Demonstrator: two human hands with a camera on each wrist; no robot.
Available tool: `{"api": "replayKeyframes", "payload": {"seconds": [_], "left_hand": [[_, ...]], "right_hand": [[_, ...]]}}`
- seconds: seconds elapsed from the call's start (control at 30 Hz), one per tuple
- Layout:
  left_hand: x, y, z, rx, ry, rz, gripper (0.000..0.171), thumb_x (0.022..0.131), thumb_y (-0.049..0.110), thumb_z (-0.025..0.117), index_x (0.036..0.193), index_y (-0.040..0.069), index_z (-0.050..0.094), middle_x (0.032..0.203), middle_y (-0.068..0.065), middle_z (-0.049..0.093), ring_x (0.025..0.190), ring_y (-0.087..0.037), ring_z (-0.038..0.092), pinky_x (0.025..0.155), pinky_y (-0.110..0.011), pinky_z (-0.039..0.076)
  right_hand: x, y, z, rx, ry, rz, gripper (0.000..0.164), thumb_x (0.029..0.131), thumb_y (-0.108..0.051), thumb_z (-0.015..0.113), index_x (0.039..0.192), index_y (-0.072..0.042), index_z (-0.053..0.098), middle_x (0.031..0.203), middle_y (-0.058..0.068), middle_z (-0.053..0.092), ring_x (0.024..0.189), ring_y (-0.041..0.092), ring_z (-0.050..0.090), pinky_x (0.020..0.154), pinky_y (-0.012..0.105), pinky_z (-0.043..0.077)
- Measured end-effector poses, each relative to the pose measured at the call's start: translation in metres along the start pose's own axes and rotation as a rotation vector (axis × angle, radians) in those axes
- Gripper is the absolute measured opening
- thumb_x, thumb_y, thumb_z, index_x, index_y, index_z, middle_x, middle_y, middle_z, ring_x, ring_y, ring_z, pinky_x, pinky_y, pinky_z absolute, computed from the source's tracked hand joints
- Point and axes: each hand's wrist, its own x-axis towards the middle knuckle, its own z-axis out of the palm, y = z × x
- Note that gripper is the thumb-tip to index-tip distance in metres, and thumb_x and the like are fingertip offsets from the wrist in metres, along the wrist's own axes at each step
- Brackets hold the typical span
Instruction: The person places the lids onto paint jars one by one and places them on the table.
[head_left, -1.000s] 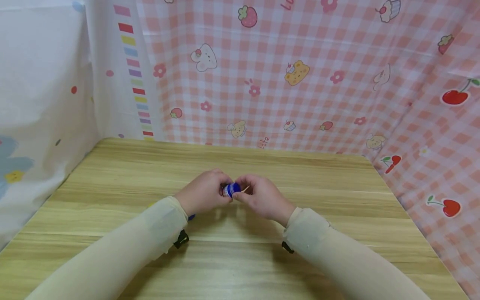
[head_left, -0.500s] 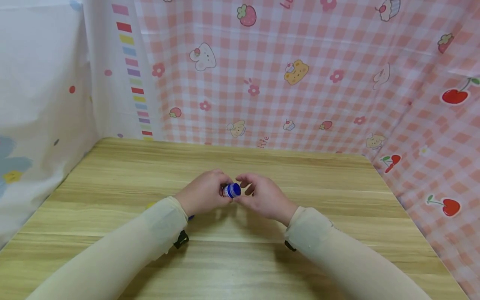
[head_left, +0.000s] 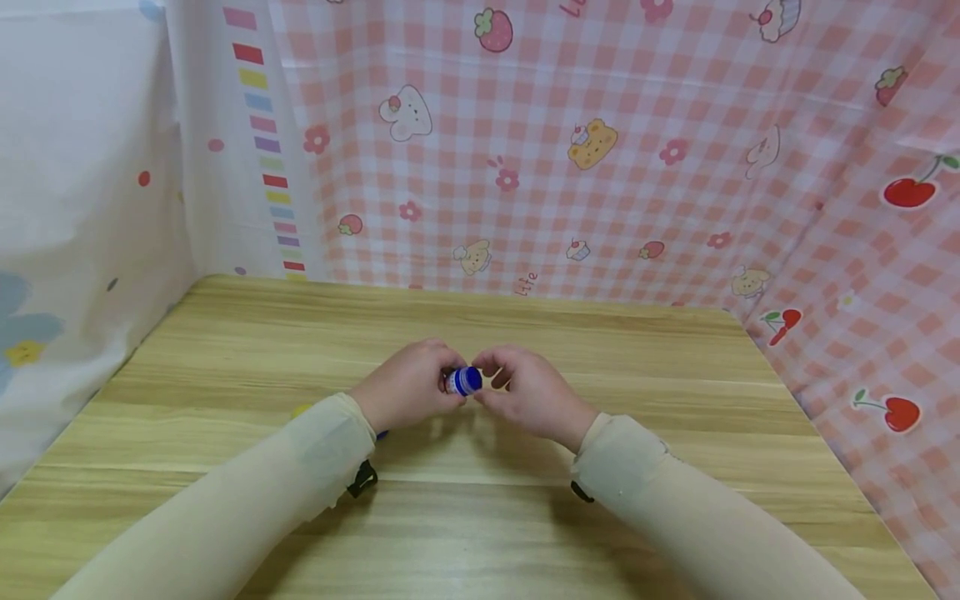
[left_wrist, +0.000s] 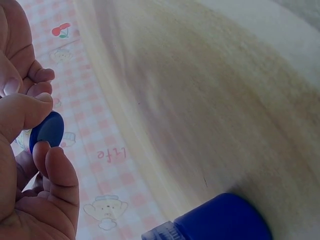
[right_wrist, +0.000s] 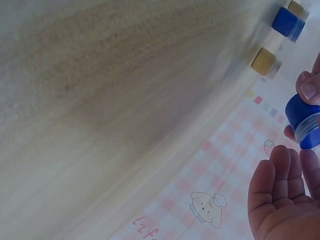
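Observation:
My left hand (head_left: 408, 387) grips a small blue paint jar (head_left: 465, 381), tilted on its side above the table. The jar has a blue body and a ribbed, clear-looking end turned toward my right hand. In the left wrist view, my left thumb and fingers pinch the jar's round blue base (left_wrist: 48, 131). My right hand (head_left: 532, 396) is beside the ribbed end with fingers spread and slightly bent. In the right wrist view its fingertips come close to the jar (right_wrist: 302, 112); whether they touch is unclear.
Another blue jar (right_wrist: 287, 22) and a yellow jar (right_wrist: 263, 62) stand on the wooden table (head_left: 480, 525), mostly behind my left forearm in the head view. A further yellowish jar (right_wrist: 296, 8) is behind them. Patterned cloth (head_left: 540, 167) encloses the table's back and sides.
A second ago my right fingers pinched the jar's end; they have since spread apart from it. My left hand and the jar have stayed almost in place.

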Motion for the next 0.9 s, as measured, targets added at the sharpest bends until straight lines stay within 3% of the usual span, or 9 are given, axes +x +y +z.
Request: {"api": "replayKeyframes", "payload": {"seconds": [0.13, 0.37, 0.63, 0.9], "left_hand": [[-0.0002, 0.0000, 0.0001, 0.005, -0.003, -0.001, 0.017, 0.089, 0.018, 0.081, 0.102, 0.008, 0.077, 0.093, 0.000, 0.066, 0.084, -0.014, 0.057, 0.078, -0.030, 0.051], [-0.0009, -0.0008, 0.0001, 0.005, -0.017, -0.016, 0.017, 0.089, 0.019, 0.081, 0.102, 0.009, 0.076, 0.094, 0.000, 0.066, 0.085, -0.015, 0.057, 0.080, -0.032, 0.051], [-0.0002, -0.0004, 0.0007, 0.017, 0.002, -0.002, 0.017, 0.088, 0.019, 0.080, 0.101, 0.009, 0.076, 0.095, -0.001, 0.067, 0.086, -0.015, 0.058, 0.081, -0.032, 0.052], [0.0002, -0.0015, 0.0018, 0.002, -0.009, -0.015, 0.016, 0.088, 0.018, 0.081, 0.101, 0.009, 0.076, 0.096, -0.001, 0.066, 0.085, -0.014, 0.058, 0.081, -0.031, 0.053]], "right_hand": [[0.0005, 0.0010, 0.0008, -0.002, 0.000, 0.006, 0.022, 0.094, -0.016, 0.079, 0.115, -0.010, 0.074, 0.110, 0.005, 0.072, 0.095, 0.018, 0.065, 0.084, 0.034, 0.056], [0.0005, 0.0016, 0.0004, 0.007, -0.002, 0.017, 0.036, 0.093, -0.017, 0.080, 0.125, -0.007, 0.069, 0.115, 0.009, 0.072, 0.098, 0.020, 0.066, 0.086, 0.036, 0.057], [0.0005, 0.0023, 0.0011, -0.017, 0.009, -0.012, 0.023, 0.094, -0.018, 0.079, 0.115, -0.010, 0.074, 0.113, 0.005, 0.071, 0.098, 0.020, 0.066, 0.086, 0.036, 0.056], [-0.0001, 0.0009, -0.0006, -0.018, 0.008, -0.005, 0.035, 0.093, -0.018, 0.080, 0.124, -0.006, 0.070, 0.116, 0.012, 0.072, 0.100, 0.022, 0.066, 0.088, 0.039, 0.056]]}}
